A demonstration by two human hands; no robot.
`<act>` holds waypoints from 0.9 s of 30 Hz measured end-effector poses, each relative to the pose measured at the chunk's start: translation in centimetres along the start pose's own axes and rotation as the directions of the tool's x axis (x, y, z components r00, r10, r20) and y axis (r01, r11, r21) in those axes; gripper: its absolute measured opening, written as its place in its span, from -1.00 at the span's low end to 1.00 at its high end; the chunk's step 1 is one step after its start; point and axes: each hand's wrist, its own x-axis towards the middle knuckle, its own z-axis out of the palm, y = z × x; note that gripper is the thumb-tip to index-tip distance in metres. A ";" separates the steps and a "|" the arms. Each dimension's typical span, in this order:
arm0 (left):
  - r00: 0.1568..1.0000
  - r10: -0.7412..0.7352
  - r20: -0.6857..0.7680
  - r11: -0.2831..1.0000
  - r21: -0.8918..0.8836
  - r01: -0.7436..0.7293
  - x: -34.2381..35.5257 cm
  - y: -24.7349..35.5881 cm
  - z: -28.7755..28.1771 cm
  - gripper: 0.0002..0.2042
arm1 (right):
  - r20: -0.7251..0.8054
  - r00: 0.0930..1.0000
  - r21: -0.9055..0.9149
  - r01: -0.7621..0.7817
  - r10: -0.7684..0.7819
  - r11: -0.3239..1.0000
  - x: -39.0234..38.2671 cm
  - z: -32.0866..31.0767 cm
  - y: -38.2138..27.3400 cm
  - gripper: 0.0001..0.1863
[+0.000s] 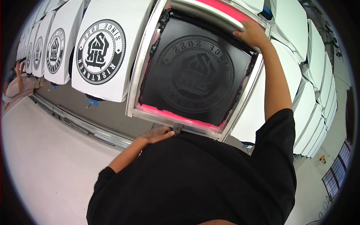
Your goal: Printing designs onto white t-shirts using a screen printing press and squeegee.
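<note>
The screen frame (139,69) lies before you at twelve o'clock, and at its two o'clock corner your right hand (250,34) is closed — fingers curled round the end of the squeegee handle (210,12). Your left hand (159,134), fingers partly bent, sits at seven o'clock beside the round knob (177,128) — whether it grips anything, I cannot tell.

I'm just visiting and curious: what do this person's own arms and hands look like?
The left hand has dark markings on its back, perhaps a tattoo; the right hand shows none clearly. Both are ungloved, with forearms bare below black short sleeves.
</note>
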 end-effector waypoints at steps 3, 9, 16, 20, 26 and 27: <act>0.983 -0.051 -0.178 0.936 -0.353 -0.016 0.5 0.7 3.9 -0.46 | 0.108 0.994 0.105 -0.005 -0.007 0.994 -0.1 0.0 -1.2 -0.63; 0.872 0.154 -0.466 0.964 -0.124 -0.236 1.4 -0.8 5.6 -0.59 | 0.097 0.995 0.142 -0.046 0.032 0.989 -9.3 1.8 -9.6 -0.78; 0.926 0.122 -0.357 0.977 -0.123 -0.176 1.3 0.3 4.9 -0.56 | 0.099 0.995 0.084 0.003 -0.011 0.996 -28.7 7.3 -23.3 -0.61; 0.793 0.246 -0.557 0.932 -0.090 -0.352 2.9 -2.0 8.0 -0.59 | -0.002 0.999 0.107 -0.044 0.044 0.993 -34.2 8.5 -28.6 -0.62; 0.977 -0.047 -0.209 0.907 -0.419 -0.046 2.5 -2.2 6.5 -0.58 | -0.079 0.992 0.133 -0.087 0.098 0.987 -30.5 5.3 -25.2 -0.61; 0.974 -0.098 -0.206 0.850 -0.526 -0.026 2.0 -2.0 6.4 -0.56 | -0.114 0.983 0.146 -0.129 0.146 0.981 -28.9 5.0 -24.0 -0.65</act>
